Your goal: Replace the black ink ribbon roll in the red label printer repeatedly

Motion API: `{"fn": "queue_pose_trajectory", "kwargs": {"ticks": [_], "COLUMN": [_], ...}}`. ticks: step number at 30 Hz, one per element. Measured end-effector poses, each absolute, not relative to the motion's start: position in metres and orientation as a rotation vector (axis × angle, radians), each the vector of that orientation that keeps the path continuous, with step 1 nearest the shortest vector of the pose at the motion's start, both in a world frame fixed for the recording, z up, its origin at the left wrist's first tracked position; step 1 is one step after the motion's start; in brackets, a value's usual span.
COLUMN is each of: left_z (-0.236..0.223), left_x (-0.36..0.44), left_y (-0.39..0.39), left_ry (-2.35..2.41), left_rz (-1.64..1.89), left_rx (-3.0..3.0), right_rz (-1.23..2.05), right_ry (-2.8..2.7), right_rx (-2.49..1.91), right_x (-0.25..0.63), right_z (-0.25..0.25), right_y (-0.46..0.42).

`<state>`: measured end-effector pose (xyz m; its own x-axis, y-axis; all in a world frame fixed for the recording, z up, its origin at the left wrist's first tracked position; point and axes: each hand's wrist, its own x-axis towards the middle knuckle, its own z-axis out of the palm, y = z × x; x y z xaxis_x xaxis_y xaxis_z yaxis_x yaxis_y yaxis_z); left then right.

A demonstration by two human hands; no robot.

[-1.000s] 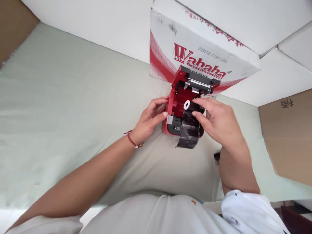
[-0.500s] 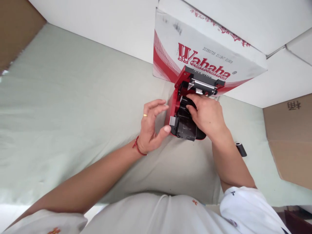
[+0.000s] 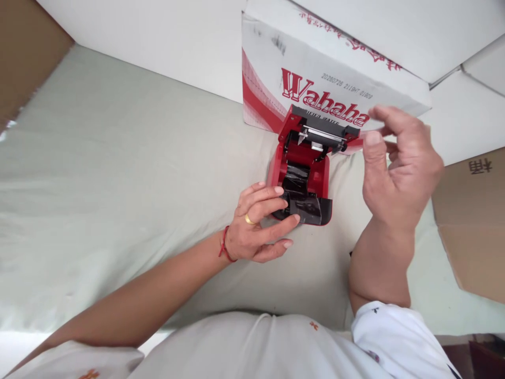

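Observation:
A small red and black device (image 3: 324, 181), which looks like a label printer, stands on the cloth with its lid (image 3: 327, 126) swung up. A roll of shiny black film (image 3: 296, 179) sits inside it. The film's loose end (image 3: 310, 209) lies over the black front edge. My left hand (image 3: 262, 223) is open, its fingers spread and resting at the device's front left corner, on or just over the film's edge. Off to the right, my right hand (image 3: 402, 163) is raised, open and holding nothing. Its thumb and fingers are apart, close to the right end of the lid.
Behind the device stands a white and red Wahaha carton (image 3: 268, 68). A pale green cloth (image 3: 138, 173) covers the surface. Cardboard (image 3: 469, 226) stands on the right, and more cardboard (image 3: 31, 52) at the far left. White panels (image 3: 158, 42) close off the back.
My right hand has let go of the film roll and moved out to the right and up. My left hand has moved right onto the device's front corner. The small black roll is now hidden.

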<state>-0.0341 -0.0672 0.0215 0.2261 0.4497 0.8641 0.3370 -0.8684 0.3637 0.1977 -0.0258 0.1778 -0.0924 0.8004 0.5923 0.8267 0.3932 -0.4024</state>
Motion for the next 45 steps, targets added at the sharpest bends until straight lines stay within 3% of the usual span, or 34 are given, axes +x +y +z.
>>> {"fn": "queue_pose_trajectory", "kwargs": {"ticks": [3, 7, 17, 28, 38, 45], "left_z": [0.019, 0.015, 0.019, 0.013, 0.001, 0.013], "left_x": [-0.036, -0.037, -0.037, -0.035, -0.037, -0.031], "left_y": [-0.069, -0.070, -0.069, -0.071, -0.072, -0.069], "left_ry": [0.809, 0.803, 0.817, 0.905, 0.962, 0.839], "left_rz": [1.638, 1.534, 1.579, 1.681, 1.587, 1.828], "left_rx": [2.462, 2.388, 2.412, 2.336, 2.311, 2.341], "right_rz": [-0.120, 0.012, 0.077, 0.156, -0.037, -0.062], "right_ry": [-2.046, -2.217, -2.362, -2.682, -2.763, -2.702], "right_rx": [-1.386, -1.438, -1.456, -1.395, -1.436, -1.513], "right_x": [0.210, 0.216, 0.210, 0.208, 0.192, 0.190], "right_z": [0.167, 0.160, 0.191, 0.192, 0.187, 0.187], "right_y": [-0.012, -0.006, -0.039, -0.051, -0.053, -0.053]}}
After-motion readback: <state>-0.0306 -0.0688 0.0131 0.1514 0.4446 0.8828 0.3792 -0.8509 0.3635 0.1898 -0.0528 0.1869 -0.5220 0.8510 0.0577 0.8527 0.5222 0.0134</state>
